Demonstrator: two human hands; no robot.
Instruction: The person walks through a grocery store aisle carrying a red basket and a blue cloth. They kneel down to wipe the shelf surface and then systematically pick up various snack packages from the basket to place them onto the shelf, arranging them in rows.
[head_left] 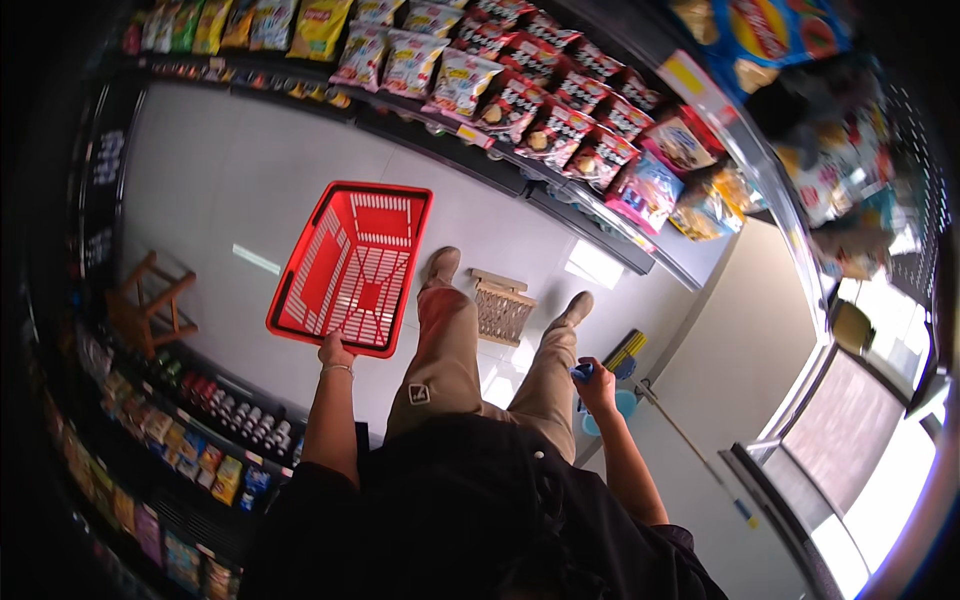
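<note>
A red plastic shopping basket (318,268) with slotted walls and a grid bottom hangs tilted in front of me on the left. My left hand (336,349) is closed on its near rim, and nothing shows inside it. Down by my right leg, my right hand (598,387) is closed around a small blue object (582,371). Only part of that object shows past the fingers, so its kind is unclear. A light blue bucket (622,408) stands on the floor just beyond this hand.
Snack shelves (420,110) with bagged chips run across the far side. Another stocked shelf (225,425) is at near left, by a wooden stool (155,300). A slatted wooden item (502,312) lies between my feet. A long-handled pole (695,448) leans at right.
</note>
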